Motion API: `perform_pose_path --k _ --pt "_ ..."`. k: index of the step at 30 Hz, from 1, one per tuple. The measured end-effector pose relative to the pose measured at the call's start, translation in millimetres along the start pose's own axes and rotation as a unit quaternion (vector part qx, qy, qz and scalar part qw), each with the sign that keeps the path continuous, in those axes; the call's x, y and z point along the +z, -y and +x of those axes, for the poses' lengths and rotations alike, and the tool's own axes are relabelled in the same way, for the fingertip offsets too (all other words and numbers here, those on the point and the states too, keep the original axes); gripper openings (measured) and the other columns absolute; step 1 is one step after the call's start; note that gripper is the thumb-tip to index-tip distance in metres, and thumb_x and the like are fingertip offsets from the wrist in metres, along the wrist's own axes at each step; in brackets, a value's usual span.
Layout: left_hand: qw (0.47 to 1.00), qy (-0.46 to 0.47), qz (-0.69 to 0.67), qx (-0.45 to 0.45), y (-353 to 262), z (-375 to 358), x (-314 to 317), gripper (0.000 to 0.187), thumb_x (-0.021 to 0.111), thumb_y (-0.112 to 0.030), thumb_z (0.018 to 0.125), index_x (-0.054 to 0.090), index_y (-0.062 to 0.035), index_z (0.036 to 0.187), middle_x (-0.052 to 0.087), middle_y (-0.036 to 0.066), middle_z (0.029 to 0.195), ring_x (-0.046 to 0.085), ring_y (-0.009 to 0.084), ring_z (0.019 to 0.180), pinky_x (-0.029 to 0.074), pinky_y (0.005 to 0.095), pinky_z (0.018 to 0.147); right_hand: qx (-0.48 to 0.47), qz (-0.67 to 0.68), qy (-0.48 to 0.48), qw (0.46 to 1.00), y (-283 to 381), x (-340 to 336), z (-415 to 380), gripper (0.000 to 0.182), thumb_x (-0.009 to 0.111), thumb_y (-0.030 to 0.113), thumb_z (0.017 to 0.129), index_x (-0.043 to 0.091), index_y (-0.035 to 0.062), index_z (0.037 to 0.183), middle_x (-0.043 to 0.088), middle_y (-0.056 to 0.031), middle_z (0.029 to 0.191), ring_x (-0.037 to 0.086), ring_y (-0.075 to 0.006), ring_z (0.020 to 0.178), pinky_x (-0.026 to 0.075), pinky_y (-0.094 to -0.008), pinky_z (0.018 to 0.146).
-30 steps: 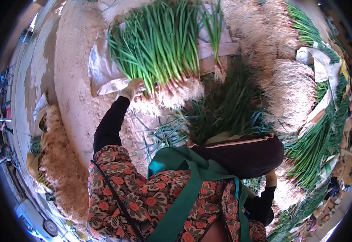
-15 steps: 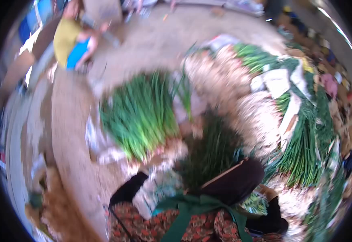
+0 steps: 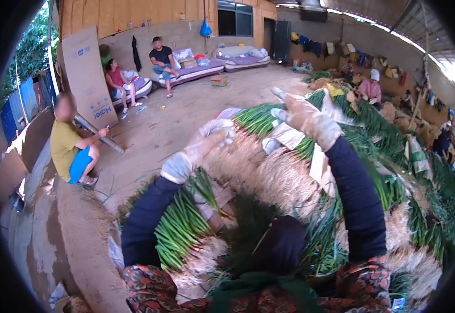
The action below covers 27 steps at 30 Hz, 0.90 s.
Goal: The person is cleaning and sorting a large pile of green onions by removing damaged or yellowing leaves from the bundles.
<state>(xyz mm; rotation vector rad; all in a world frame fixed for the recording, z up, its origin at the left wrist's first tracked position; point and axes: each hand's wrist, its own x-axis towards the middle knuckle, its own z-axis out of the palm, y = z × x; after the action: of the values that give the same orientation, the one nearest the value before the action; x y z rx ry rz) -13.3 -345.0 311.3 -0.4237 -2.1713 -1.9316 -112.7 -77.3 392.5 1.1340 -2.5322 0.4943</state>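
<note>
Both my hands are raised in front of me in pale, soiled work gloves. My left hand (image 3: pixel 206 146) has its fingers curled in toward the thumb, and nothing shows in them. To its right, my right hand (image 3: pixel 308 117) holds its forefinger stretched out and its thumb apart, with nothing between them. Behind and between the hands lies a bunch of green onions (image 3: pixel 259 120), roots toward me. Below my left forearm a larger pile of green onions (image 3: pixel 183 229) rests on the ground, its lower end showing pale roots. My sleeve partly covers that pile.
A person in a yellow shirt (image 3: pixel 71 138) squats at left, holding a long tube (image 3: pixel 99 133). Two people sit on mattresses (image 3: pixel 196 70) at the back. Heaped onions (image 3: pixel 394 151) run along the right, where a person in pink (image 3: pixel 371 88) sits. A cardboard sheet (image 3: pixel 86 78) leans behind.
My view has tilted up and now takes in the back of the room. Both hands have risen from low beside my body to in front of me, arms stretched forward.
</note>
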Motion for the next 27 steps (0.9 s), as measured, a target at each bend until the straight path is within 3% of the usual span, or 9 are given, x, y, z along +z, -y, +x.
perform_pose_path --k 5,9,13,14,15,16,19,22,27 --pt "0.974 0.138 0.098 0.149 0.1 41.8 97.0 0.032 0.057 -0.019 0.089 0.054 -0.0032 0.116 0.062 0.004 0.099 0.058 0.0119 0.093 0.046 0.0268 0.084 0.03 -0.032 -0.013 0.999 19.2 -37.0 -2.2 0.064 0.054 0.033 0.088 0.024 0.0126 0.141 0.061 -0.0214 0.104 0.058 -0.0321 0.1 0.042 -0.0371 0.087" --pt "0.952 0.238 0.182 0.062 -1.3 -25.7 131.6 0.034 0.058 -0.021 0.089 0.054 -0.0029 0.117 0.062 0.006 0.105 0.057 0.0127 0.098 0.045 0.0287 0.088 0.016 -0.02 -0.038 0.999 8.4 -56.9 -5.8 0.065 0.057 0.03 0.087 0.024 0.013 0.141 0.064 -0.0191 0.095 0.061 -0.0302 0.087 0.045 -0.0367 0.079" --pt "0.955 0.174 0.238 -0.041 -11.2 -164.8 89.9 0.031 0.061 -0.02 0.087 0.057 -0.0036 0.112 0.061 0.008 0.108 0.058 0.014 0.099 0.046 0.029 0.088 0.004 -0.021 -0.061 0.998 3.3 -72.7 -19.6 0.065 0.057 0.032 0.087 0.025 0.0138 0.141 0.063 -0.0195 0.093 0.062 -0.03 0.082 0.046 -0.0375 0.075" --pt "0.975 0.135 0.167 -0.049 4.2 -205.7 70.3 0.027 0.061 -0.013 0.086 0.058 -0.0036 0.111 0.061 0.009 0.108 0.059 0.0158 0.099 0.047 0.0293 0.087 0.003 -0.02 -0.066 0.998 -1.8 -75.0 -27.0 0.065 0.057 0.032 0.087 0.025 0.0139 0.141 0.063 -0.0199 0.093 0.062 -0.0301 0.082 0.046 -0.0373 0.075" --pt "0.978 0.059 0.047 -0.193 3.5 -247.3 58.9 0.026 0.061 -0.008 0.085 0.058 -0.0038 0.111 0.061 0.009 0.107 0.059 0.0174 0.099 0.048 0.03 0.088 -0.064 -0.015 -0.106 0.992 -13.4 -68.5 -34.1 0.064 0.056 0.033 0.087 0.027 0.0133 0.14 0.062 -0.021 0.092 0.062 -0.03 0.082 0.046 -0.0371 0.074" --pt "0.976 0.045 0.071 -0.2 -11.9 -281.3 55.2 0.025 0.058 -0.005 0.086 0.056 -0.0033 0.111 0.062 0.012 0.104 0.06 0.0204 0.099 0.049 0.0322 0.087 -0.018 -0.012 -0.034 0.999 -11.9 -72.8 -45.8 0.064 0.051 0.038 0.089 0.023 0.0141 0.141 0.053 -0.0251 0.117 0.051 -0.0389 0.11 0.039 -0.0401 0.092" --pt "0.931 -0.139 -0.096 -0.324 34.1 -358.7 18.0 0.026 0.057 0.004 0.083 0.057 -0.001 0.109 0.062 0.013 0.102 0.062 0.0229 0.092 0.053 0.036 0.081 -0.027 0.06 -0.002 0.998 -39.7 -44.1 -81.2 0.061 0.049 0.036 0.091 0.022 0.0141 0.141 0.056 -0.0258 0.111 0.052 -0.0409 0.105 0.041 -0.0407 0.089" --pt "0.961 -0.062 -0.002 -0.27 10.6 -286.9 57.3 0.027 0.057 -0.005 0.087 0.056 -0.0022 0.113 0.061 0.011 0.107 0.061 0.0202 0.098 0.049 0.0318 0.087 -0.019 0.133 -0.03 0.99 -68.3 -20.4 -111.9 0.063 0.054 0.018 0.088 0.023 0.0147 0.142 0.059 -0.015 0.09 0.057 -0.0241 0.075 0.047 -0.0334 0.072" --pt "0.98 0.111 -0.121 -0.108 53.0 -109.1 163.7 0.029 0.054 -0.015 0.09 0.054 -0.0008 0.115 0.062 0.008 0.102 0.06 0.0166 0.095 0.047 0.0297 0.086 0.11 0.219 -0.058 0.968 -87.0 -63.7 -186.8 0.064 0.057 0.021 0.086 0.025 0.0147 0.142 0.059 -0.0118 0.085 0.056 -0.0171 0.07 0.047 -0.0316 0.072"
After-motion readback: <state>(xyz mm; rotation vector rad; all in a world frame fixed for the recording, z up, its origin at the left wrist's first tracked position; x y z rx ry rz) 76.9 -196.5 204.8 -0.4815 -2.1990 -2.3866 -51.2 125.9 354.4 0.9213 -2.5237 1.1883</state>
